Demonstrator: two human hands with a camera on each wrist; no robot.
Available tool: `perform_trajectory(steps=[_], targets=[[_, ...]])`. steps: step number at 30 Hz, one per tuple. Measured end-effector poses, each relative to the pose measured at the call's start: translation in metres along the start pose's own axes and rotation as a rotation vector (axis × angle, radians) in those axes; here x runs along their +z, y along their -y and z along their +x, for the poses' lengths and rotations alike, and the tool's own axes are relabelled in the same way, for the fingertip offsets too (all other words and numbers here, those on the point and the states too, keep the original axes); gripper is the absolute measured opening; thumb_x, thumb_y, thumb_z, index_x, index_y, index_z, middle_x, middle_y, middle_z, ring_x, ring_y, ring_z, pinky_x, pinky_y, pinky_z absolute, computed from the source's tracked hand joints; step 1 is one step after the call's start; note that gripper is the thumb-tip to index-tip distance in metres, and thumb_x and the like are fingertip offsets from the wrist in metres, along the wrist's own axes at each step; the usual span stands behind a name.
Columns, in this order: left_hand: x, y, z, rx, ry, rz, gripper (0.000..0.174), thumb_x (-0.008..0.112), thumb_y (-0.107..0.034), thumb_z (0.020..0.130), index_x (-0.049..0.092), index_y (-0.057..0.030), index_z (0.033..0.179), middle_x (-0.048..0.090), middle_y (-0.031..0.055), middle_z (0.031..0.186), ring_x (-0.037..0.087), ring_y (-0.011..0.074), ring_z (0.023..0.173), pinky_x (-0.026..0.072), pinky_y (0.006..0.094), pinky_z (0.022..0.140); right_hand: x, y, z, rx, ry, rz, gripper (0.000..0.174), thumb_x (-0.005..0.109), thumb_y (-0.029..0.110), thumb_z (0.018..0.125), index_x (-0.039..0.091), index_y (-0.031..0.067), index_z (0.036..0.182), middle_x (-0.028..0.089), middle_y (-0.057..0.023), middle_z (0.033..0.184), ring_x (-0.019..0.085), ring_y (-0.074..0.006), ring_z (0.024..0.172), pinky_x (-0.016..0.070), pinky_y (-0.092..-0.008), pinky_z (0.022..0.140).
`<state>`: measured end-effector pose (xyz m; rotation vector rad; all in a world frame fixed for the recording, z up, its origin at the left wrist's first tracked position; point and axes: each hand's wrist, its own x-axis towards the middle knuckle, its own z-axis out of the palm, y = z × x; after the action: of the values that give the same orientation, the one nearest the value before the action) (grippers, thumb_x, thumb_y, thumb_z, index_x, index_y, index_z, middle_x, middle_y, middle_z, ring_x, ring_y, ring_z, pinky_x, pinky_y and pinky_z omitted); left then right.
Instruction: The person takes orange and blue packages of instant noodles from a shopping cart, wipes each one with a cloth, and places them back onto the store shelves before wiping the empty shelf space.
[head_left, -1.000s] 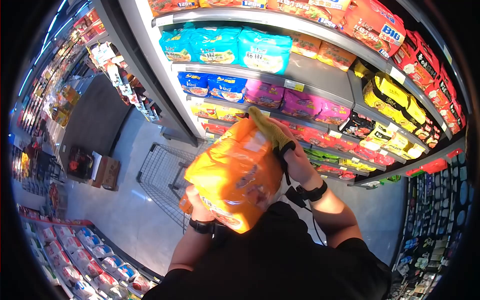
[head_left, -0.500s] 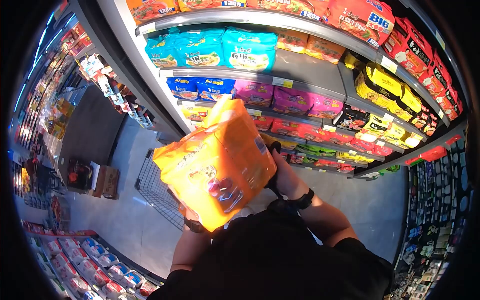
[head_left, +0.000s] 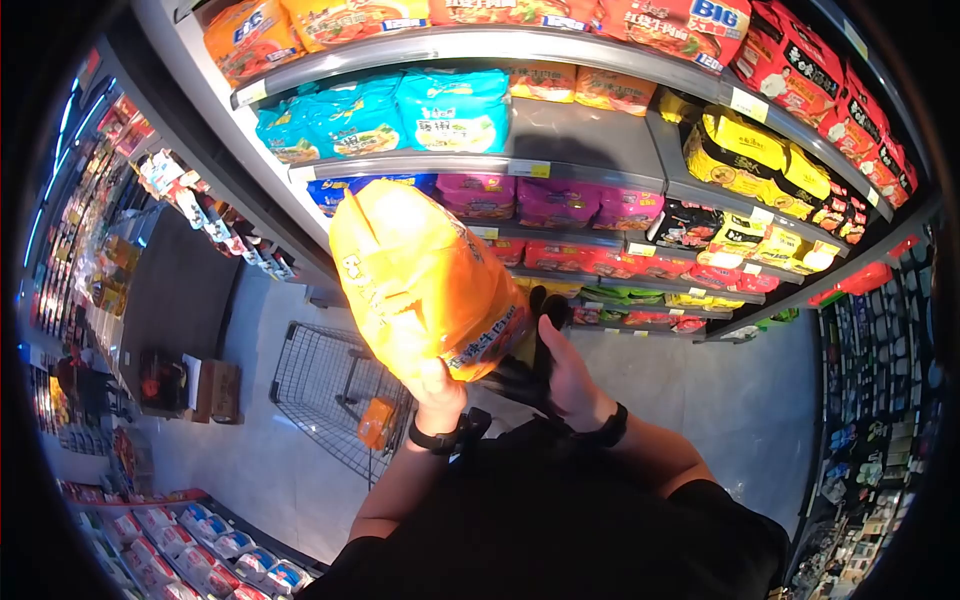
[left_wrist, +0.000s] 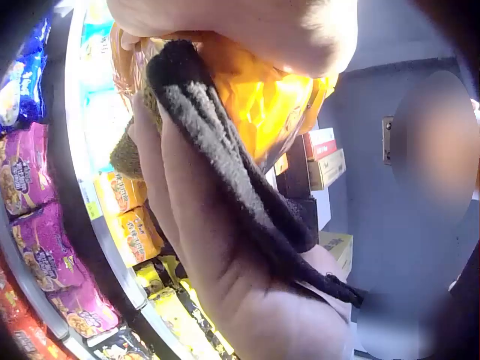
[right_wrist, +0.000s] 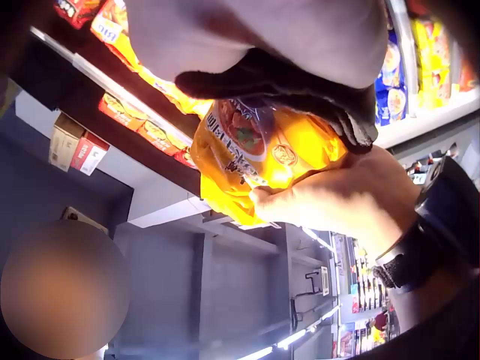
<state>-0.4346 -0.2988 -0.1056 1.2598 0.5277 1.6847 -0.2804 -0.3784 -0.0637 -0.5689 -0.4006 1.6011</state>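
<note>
An orange noodle multipack (head_left: pixel 425 280) is held up in front of the shelves, between both hands. The left hand (head_left: pixel 438 392) grips its lower edge, the thumb on the wrapper. On the pack's right side is the right hand (head_left: pixel 572 378), with a dark glove or strap over part of it; its fingers go behind the pack. In the right wrist view the left hand (right_wrist: pixel 337 196) pinches the printed wrapper (right_wrist: pixel 244 142). The left wrist view has the right hand (left_wrist: pixel 217 225) with a black band across it, against the orange pack (left_wrist: pixel 255 97).
Shelves of teal packs (head_left: pixel 455 112), purple packs (head_left: pixel 560 200) and yellow packs (head_left: pixel 740 150) stand ahead. A wire cart (head_left: pixel 320 385) with an orange item (head_left: pixel 377 422) is at the lower left. Cardboard boxes (head_left: pixel 212 390) lie farther left, a chilled display (head_left: pixel 190 550) at the bottom left.
The orange pack has been turned and tilted more upright, and the left hand has come into view at its lower edge. The view has shifted, with the shelves moving left.
</note>
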Motion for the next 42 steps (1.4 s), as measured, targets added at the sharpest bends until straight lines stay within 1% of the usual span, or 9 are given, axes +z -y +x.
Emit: perform_trajectory(steps=[4, 8, 14, 17, 24, 28, 32, 36, 42], targets=[[0.008, 0.031, -0.013, 0.086, 0.221, 0.277, 0.099, 0.068, -0.054, 0.099, 0.025, 0.0036, 0.167, 0.041, 0.0213, 0.165, 0.045, 0.0366, 0.151, 0.0368, 0.0507, 0.124, -0.058, 0.01, 0.002, -0.213, -0.047, -0.02, 0.051, 0.049, 0.035, 0.118, 0.047, 0.0039, 0.159, 0.064, -0.0093, 0.147, 0.061, -0.0218, 0.138, 0.05, -0.0403, 0.116], [0.059, 0.03, -0.006, 0.144, 0.423, 0.315, 0.121, 0.08, -0.026, 0.078, 0.006, 0.0068, 0.169, 0.012, 0.0316, 0.172, 0.017, 0.0474, 0.162, 0.0146, 0.0575, 0.132, -0.066, 0.06, 0.006, -0.377, -0.143, 0.008, 0.043, 0.053, 0.027, 0.117, 0.051, 0.0052, 0.154, 0.066, -0.005, 0.14, 0.062, -0.0195, 0.135, 0.0513, -0.0409, 0.115], [0.142, 0.061, 0.02, 0.059, 0.48, 0.324, 0.11, 0.065, 0.006, 0.086, -0.002, -0.0063, 0.173, 0.022, 0.022, 0.172, 0.032, 0.0378, 0.159, 0.0299, 0.0537, 0.129, -0.104, 0.125, 0.024, -0.436, -0.238, 0.015, 0.042, 0.054, 0.03, 0.117, 0.054, 0.005, 0.151, 0.067, -0.0056, 0.138, 0.067, -0.0183, 0.126, 0.0571, -0.0388, 0.107], [0.188, 0.083, 0.03, -0.106, 0.415, 0.175, 0.113, 0.07, 0.008, 0.083, 0.002, 0.0, 0.173, 0.022, 0.0255, 0.172, 0.03, 0.0382, 0.16, 0.0267, 0.0499, 0.131, -0.131, 0.159, 0.041, -0.411, -0.302, -0.002, 0.041, 0.055, 0.031, 0.117, 0.056, 0.0057, 0.148, 0.069, -0.0059, 0.134, 0.07, -0.0182, 0.121, 0.0585, -0.0371, 0.103], [0.263, 0.144, 0.079, 0.048, 0.357, 0.425, 0.101, 0.074, -0.003, 0.098, 0.007, -0.0007, 0.174, 0.028, 0.0204, 0.172, 0.038, 0.0326, 0.155, 0.0353, 0.0465, 0.126, -0.158, 0.251, 0.095, -0.376, -0.312, -0.021, 0.044, 0.061, 0.037, 0.113, 0.062, 0.0053, 0.143, 0.074, -0.0077, 0.13, 0.072, -0.0181, 0.118, 0.0585, -0.0358, 0.098], [0.291, 0.152, 0.11, 0.092, 0.379, 0.71, 0.105, 0.084, -0.024, 0.093, 0.018, 0.008, 0.169, 0.031, 0.0371, 0.168, 0.029, 0.0479, 0.16, 0.029, 0.0502, 0.13, -0.151, 0.305, 0.103, -0.206, -0.474, -0.247, 0.048, 0.062, 0.041, 0.112, 0.062, 0.0057, 0.144, 0.074, -0.0064, 0.13, 0.073, -0.0186, 0.115, 0.0596, -0.0378, 0.097], [0.306, 0.154, 0.127, 0.096, 0.368, 0.999, 0.116, 0.092, -0.041, 0.085, 0.025, 0.0083, 0.166, 0.024, 0.0408, 0.17, 0.026, 0.0543, 0.159, 0.0293, 0.0539, 0.13, -0.192, 0.326, 0.111, -0.195, -0.231, -0.314, 0.043, 0.064, 0.037, 0.111, 0.064, 0.0067, 0.142, 0.073, -0.005, 0.129, 0.07, -0.0153, 0.111, 0.0564, -0.0338, 0.093], [0.314, 0.175, 0.144, 0.283, 0.303, 1.054, 0.123, 0.102, -0.047, 0.07, 0.034, 0.0076, 0.157, 0.022, 0.0484, 0.164, 0.029, 0.0606, 0.156, 0.0337, 0.0559, 0.127, -0.211, 0.336, 0.103, -0.457, -0.35, -0.738, 0.039, 0.065, 0.032, 0.11, 0.066, 0.0036, 0.137, 0.074, -0.0049, 0.117, 0.069, -0.014, 0.104, 0.0548, -0.0329, 0.09], [0.355, 0.195, 0.152, 0.241, 0.267, 1.265, 0.122, 0.102, -0.054, 0.065, 0.041, 0.0046, 0.152, 0.026, 0.0437, 0.165, 0.041, 0.0589, 0.145, 0.0439, 0.0635, 0.116, -0.221, 0.319, 0.059, -0.533, -0.422, -0.997, 0.039, 0.069, 0.024, 0.105, 0.063, -0.0019, 0.133, 0.073, -0.0082, 0.109, 0.065, -0.0146, 0.101, 0.053, -0.0344, 0.091]])
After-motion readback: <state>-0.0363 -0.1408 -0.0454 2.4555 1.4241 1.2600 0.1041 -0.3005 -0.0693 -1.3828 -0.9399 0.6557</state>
